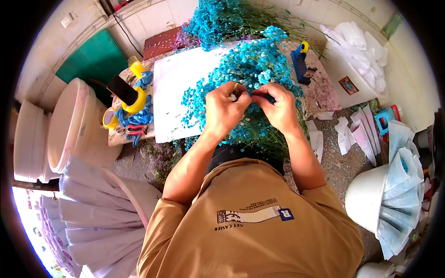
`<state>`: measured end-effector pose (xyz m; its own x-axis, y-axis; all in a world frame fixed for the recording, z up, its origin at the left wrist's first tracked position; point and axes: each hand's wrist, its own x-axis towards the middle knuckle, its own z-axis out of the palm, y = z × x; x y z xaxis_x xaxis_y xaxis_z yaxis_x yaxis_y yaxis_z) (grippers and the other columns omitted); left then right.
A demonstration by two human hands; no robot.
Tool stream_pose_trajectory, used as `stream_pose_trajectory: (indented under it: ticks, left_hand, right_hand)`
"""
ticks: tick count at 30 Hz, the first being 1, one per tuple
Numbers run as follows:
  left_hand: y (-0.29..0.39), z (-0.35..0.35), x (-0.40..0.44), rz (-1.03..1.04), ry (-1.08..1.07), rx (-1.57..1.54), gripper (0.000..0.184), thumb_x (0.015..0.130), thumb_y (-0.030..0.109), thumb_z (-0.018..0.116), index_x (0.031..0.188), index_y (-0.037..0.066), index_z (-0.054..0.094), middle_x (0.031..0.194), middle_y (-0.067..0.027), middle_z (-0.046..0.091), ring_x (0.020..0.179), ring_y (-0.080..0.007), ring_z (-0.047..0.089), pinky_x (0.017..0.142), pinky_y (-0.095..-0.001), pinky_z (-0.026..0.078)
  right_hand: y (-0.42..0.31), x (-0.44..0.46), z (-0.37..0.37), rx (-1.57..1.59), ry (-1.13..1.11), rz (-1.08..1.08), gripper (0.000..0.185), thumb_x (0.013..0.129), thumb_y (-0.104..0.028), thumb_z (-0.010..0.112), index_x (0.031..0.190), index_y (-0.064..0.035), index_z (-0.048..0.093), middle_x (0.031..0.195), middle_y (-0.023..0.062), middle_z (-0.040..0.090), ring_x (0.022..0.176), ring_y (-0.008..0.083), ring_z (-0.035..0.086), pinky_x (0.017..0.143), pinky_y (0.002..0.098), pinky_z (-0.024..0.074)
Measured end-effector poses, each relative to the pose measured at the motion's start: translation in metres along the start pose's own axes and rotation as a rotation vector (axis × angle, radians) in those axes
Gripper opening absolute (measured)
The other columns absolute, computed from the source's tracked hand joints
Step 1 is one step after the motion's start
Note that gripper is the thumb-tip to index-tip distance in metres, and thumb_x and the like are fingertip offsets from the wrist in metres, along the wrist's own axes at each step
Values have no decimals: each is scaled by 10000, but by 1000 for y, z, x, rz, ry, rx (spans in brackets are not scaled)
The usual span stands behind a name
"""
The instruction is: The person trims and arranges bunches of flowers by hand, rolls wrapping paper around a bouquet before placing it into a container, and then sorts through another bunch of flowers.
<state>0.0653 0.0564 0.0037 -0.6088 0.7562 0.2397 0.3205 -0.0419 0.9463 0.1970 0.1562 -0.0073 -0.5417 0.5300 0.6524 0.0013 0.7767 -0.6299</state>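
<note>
A big loose bunch of blue-dyed baby's breath (252, 62) lies over the front of the work table, its green stems hanging towards my body. Above its middle, my left hand (225, 107) is closed, with thumb and forefinger pinching a small sprig; a pale bit shows between the fingers. My right hand (279, 107) is closed too, its fingertips pinched on the blooms right beside the left fingertips. The exact stems in each pinch are mostly hidden by the fingers. Beneath the bunch lies a white sheet (174, 88).
More blue baby's breath (215, 21) lies at the back. A blue tape dispenser (300, 65) stands right. On the left are a phone (122, 89) on a yellow tape roll, and red-handled pruners (136, 129). Buckets of paper-wrapped bunches (99, 208) flank me; a white bin (347, 69) stands right.
</note>
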Motion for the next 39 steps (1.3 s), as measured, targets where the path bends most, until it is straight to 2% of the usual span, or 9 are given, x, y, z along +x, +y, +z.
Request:
stream_pose_trajectory:
  ticks: [5,10,12,16,20,23,26,32,39]
  left_hand:
    - [-4,-4,-4,-131,43,-260,99,843,106,682,859,8,687,656,-15,624,601,-70,556,544,-266,457]
    - [-5,-45,2,368,441,55,62,861,92,676,851,36,651,715,-34,669,640,-83,596,583,-267,499]
    - [17,-78,1,255,520,-28,53,892,69,639,861,27,629,700,0,625,605,-60,525,535,-222,434]
    - [34,-95,-22,354,90,-493,46,955,33,482,986,22,514,895,-55,546,755,-100,479,692,-245,431]
    - [26,-81,-27,300,-113,-728,86,1044,102,452,1056,21,479,1206,-238,621,1072,-310,619,943,-370,506]
    - [9,-80,-38,114,-402,-997,128,1068,141,424,1125,30,454,920,-224,651,826,-310,656,777,-402,552]
    - [2,-69,-49,-74,-424,-459,153,1017,102,488,1153,37,513,757,-79,610,674,-127,572,597,-272,456]
    - [-23,-21,-28,253,-167,545,282,867,201,652,1108,56,664,730,-209,677,726,-411,677,659,-512,537]
    - [-44,-36,-18,116,-172,244,210,878,161,642,1017,19,708,807,-181,710,706,-332,699,668,-406,536]
  right_hand:
    - [8,-4,13,-34,44,-53,182,744,-51,794,916,-62,733,843,124,694,786,291,655,703,369,523]
    - [7,-3,15,-76,5,-84,128,766,-67,776,873,-36,712,823,118,689,739,285,642,660,371,513]
    - [13,-8,10,-13,-66,27,142,780,-57,772,893,-16,698,814,116,684,696,260,637,637,348,507]
    - [14,-10,9,169,-160,225,245,819,-65,783,1035,-13,680,850,96,698,803,157,669,710,293,533]
    - [9,-9,10,363,-212,291,310,836,-37,770,1125,-29,658,903,52,689,872,120,653,776,289,540]
    - [14,-8,11,432,-199,291,299,843,-55,774,1118,-28,662,898,46,687,859,106,644,788,279,535]
    - [10,-2,5,368,-254,388,297,858,-62,765,1130,-14,656,915,14,681,861,72,617,794,231,490]
    - [9,7,13,271,-134,359,106,876,-39,731,953,12,679,878,28,689,769,65,601,690,231,492]
    - [16,15,-17,910,-92,498,109,887,-74,703,966,1,700,861,65,699,777,151,656,755,298,514]
